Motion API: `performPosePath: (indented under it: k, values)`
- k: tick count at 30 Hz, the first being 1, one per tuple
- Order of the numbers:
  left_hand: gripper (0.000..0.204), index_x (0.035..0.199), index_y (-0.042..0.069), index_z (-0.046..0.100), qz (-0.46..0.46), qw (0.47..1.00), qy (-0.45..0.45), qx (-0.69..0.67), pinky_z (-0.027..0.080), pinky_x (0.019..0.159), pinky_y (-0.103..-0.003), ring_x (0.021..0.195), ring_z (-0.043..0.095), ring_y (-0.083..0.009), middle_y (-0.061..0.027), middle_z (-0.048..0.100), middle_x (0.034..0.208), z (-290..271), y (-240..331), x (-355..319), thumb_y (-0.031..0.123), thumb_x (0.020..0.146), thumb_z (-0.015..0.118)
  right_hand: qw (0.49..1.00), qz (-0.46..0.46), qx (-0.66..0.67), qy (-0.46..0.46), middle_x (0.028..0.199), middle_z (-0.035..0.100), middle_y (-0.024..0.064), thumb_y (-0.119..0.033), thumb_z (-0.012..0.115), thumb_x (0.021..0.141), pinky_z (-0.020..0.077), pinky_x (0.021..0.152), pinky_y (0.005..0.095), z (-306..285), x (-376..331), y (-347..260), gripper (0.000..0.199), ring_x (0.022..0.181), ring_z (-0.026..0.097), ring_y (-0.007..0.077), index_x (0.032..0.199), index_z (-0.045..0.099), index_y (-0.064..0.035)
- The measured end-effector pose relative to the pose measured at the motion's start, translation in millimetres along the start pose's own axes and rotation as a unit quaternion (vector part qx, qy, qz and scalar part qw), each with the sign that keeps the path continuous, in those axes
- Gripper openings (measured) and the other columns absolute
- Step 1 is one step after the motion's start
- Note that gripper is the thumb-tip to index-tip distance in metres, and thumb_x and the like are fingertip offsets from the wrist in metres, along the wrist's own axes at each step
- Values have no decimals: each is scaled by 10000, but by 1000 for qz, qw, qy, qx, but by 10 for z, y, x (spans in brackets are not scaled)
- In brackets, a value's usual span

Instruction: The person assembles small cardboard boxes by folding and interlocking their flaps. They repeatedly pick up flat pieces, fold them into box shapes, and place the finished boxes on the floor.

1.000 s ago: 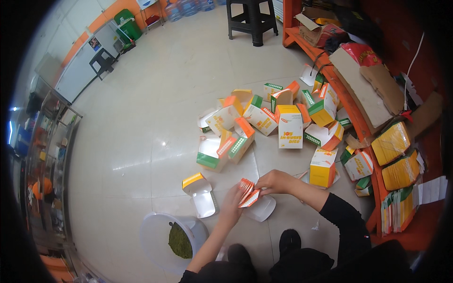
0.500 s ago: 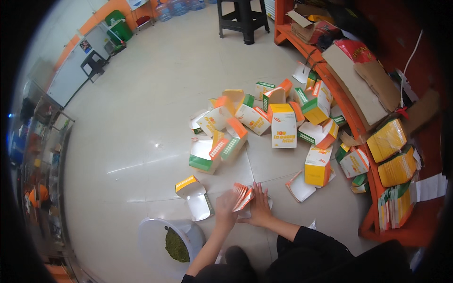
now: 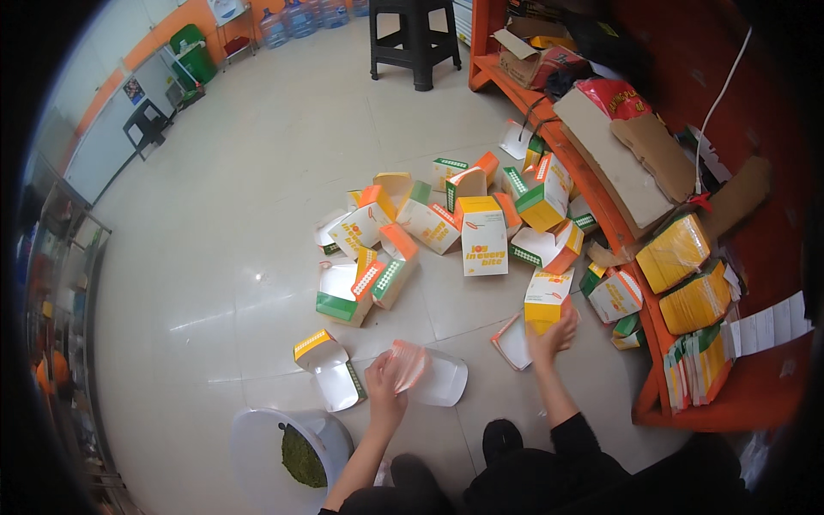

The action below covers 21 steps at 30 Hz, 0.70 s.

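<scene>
My left hand [image 3: 385, 383] is closed on a small stack of orange-and-white card pieces [image 3: 409, 362], smeared by motion. Just right of that stack lies a white, round-cornered piece [image 3: 446, 380], its exact kind unclear. Farther right, my right hand [image 3: 554, 335] grips the lower yellow end of a white, yellow and orange takeaway box [image 3: 548, 285]; some of its fingers are hidden. Beside this box, a flatter white carton with an orange edge [image 3: 513, 342] rests on the floor. An opened box [image 3: 333, 378] with its white inside showing sits left of my left hand.
Several takeaway boxes [image 3: 485, 245] lie heaped ahead. A whitish bucket [image 3: 335, 438] holding green matter stands at my lower left. An orange shelf [image 3: 601, 206] with cardboard and wrapped yellow packs [image 3: 674, 253] borders the right. A black stool [image 3: 416, 43] stands far off.
My hands have come apart. The right has moved right from the card stack to the yellow-ended box; the left keeps the stack, uncovering the white piece. The whole view has shifted slightly.
</scene>
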State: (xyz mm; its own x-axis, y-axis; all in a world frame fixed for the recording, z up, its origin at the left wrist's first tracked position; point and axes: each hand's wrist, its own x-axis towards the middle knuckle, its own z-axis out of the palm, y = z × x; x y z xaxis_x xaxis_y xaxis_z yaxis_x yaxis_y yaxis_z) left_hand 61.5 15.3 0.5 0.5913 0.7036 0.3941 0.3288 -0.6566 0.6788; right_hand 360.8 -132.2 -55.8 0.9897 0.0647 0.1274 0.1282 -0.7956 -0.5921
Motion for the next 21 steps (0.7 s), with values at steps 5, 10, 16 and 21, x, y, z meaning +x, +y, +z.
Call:
performPosePath:
  k: [5, 10, 16, 21]
  values:
    - [707, 1304, 121, 480, -19, 999, -44, 5, 379, 1025, -452, 1196, 453, -392, -206, 442, 1346, 3, 49, -5, -128, 668, 660, 987, -47, -131, -85, 1300, 544, 127, -233, 820, 709, 367, 998, 532, -239, 431, 206, 1009, 1250, 475, 286, 1519, 228, -137]
    - [700, 1299, 54, 496, 3, 999, -32, -5, 419, 980, -452, 1184, 440, -424, -201, 423, 1384, -48, 43, 1, -160, 641, 605, 932, -128, 185, -286, 854, 665, 61, -137, 791, 710, 505, 710, 313, -598, 406, 32, 780, 772, 649, 198, 1413, 453, -130]
    - [710, 1317, 40, 470, -7, 999, -35, -4, 387, 1018, -474, 1198, 433, -435, -210, 418, 1387, -46, 2, 16, -152, 646, 604, 885, -389, -187, -173, 1228, 551, 115, -74, 732, 699, 428, 964, 395, -709, 726, -217, 621, 1174, 531, 264, 1290, 593, -204]
    - [718, 1328, 39, 460, -14, 999, -29, -5, 378, 1030, -477, 1216, 427, -434, -211, 421, 1380, -91, -7, 32, -132, 655, 640, 947, -287, -104, -101, 1298, 553, 130, -260, 771, 750, 435, 984, 412, -483, 618, -386, 509, 1215, 532, 310, 1220, 609, -151]
